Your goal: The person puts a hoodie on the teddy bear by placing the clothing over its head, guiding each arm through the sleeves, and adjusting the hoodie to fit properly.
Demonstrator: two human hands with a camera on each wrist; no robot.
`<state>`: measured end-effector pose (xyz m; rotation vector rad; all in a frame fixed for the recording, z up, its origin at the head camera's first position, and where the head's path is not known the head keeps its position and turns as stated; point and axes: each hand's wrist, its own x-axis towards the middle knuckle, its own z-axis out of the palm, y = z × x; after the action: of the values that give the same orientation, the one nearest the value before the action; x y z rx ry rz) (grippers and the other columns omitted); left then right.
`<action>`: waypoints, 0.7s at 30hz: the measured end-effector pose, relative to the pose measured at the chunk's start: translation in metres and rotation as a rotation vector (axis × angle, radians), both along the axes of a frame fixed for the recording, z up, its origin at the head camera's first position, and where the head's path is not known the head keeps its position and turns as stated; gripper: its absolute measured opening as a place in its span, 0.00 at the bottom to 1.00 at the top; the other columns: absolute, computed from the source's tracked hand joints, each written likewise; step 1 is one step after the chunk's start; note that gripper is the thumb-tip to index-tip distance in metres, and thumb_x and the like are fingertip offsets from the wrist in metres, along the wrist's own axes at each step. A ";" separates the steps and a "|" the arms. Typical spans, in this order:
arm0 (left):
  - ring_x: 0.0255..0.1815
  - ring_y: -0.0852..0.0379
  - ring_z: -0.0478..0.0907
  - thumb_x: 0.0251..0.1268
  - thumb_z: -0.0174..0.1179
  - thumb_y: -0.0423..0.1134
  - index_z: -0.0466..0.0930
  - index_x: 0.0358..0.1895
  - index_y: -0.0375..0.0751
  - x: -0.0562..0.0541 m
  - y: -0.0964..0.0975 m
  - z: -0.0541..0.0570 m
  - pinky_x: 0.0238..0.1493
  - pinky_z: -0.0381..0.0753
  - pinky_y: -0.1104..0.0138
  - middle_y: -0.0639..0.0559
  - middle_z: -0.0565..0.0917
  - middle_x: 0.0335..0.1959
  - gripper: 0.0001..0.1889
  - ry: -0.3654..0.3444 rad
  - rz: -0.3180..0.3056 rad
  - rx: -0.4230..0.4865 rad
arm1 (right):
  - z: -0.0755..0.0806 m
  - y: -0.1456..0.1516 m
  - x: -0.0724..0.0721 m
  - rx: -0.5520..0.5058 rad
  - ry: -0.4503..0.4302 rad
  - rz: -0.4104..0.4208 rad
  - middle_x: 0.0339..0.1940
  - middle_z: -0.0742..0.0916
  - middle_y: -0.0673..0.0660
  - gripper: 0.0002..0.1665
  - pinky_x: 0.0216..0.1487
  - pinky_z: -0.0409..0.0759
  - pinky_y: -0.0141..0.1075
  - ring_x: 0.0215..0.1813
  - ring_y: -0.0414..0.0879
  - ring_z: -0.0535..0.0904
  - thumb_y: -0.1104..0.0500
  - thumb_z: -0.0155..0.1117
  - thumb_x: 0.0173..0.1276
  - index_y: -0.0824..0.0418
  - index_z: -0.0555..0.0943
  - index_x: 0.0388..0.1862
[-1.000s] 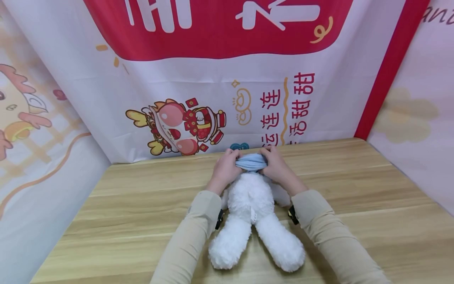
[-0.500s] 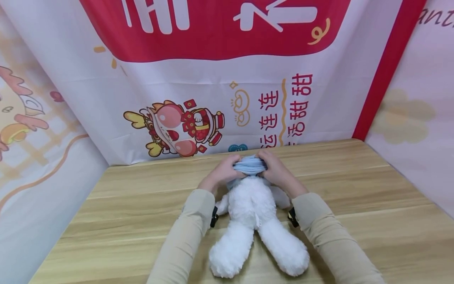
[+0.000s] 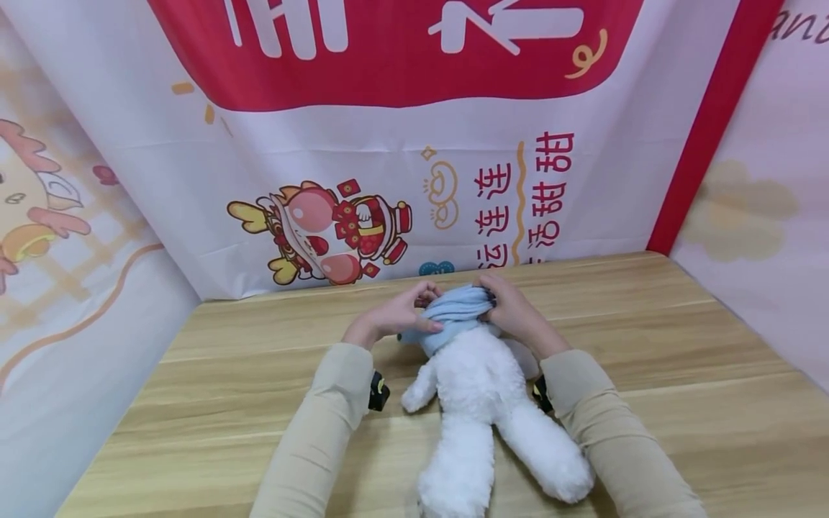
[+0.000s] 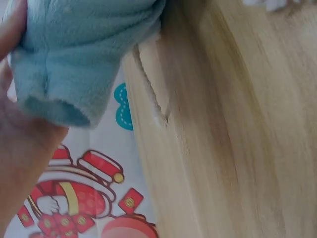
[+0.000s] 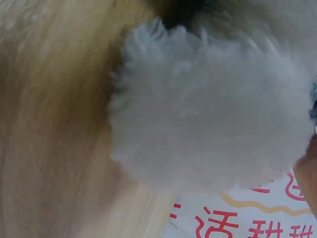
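Observation:
A fluffy white plush toy (image 3: 479,381) lies on the wooden table, its legs towards me. Light-blue doll clothing (image 3: 458,311) is bunched over its head end, so the head is hidden. At the left of the bunched cloth, my left hand (image 3: 401,314) grips it between thumb and fingers. My right hand (image 3: 514,316) holds the cloth's right edge. In the left wrist view, a sleeve-like opening of the blue clothing (image 4: 69,69) hangs beside my left hand (image 4: 22,148). White fur of the plush toy (image 5: 208,114) fills much of the right wrist view.
The wooden table (image 3: 259,388) extends on both sides of the toy. A printed white and red cloth backdrop (image 3: 388,129) rises at its far edge. A thin pale cord (image 4: 147,82) shows near that edge in the left wrist view.
My left hand has moved left and down, and the blue cloth is spread wider to that side. The toy's body and legs have swung to the right; my right hand stays near the same place.

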<state>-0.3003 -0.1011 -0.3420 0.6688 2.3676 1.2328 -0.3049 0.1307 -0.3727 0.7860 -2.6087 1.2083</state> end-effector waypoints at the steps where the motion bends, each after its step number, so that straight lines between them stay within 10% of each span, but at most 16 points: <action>1: 0.66 0.44 0.65 0.60 0.64 0.35 0.59 0.65 0.39 0.000 0.002 0.000 0.69 0.65 0.52 0.40 0.69 0.63 0.32 0.017 0.014 -0.007 | 0.001 0.000 0.000 0.000 -0.013 -0.009 0.45 0.80 0.63 0.21 0.60 0.73 0.54 0.54 0.58 0.75 0.81 0.61 0.49 0.66 0.74 0.41; 21: 0.49 0.50 0.78 0.62 0.61 0.37 0.74 0.50 0.43 0.012 0.025 -0.010 0.56 0.77 0.55 0.47 0.81 0.48 0.14 0.459 0.222 -0.288 | 0.010 0.015 -0.001 0.058 -0.202 0.047 0.57 0.78 0.69 0.26 0.64 0.70 0.55 0.61 0.63 0.72 0.70 0.63 0.59 0.71 0.72 0.57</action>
<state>-0.2883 -0.0765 -0.3516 0.6620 2.9921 0.8531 -0.3057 0.1460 -0.3623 0.7763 -2.8128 1.2928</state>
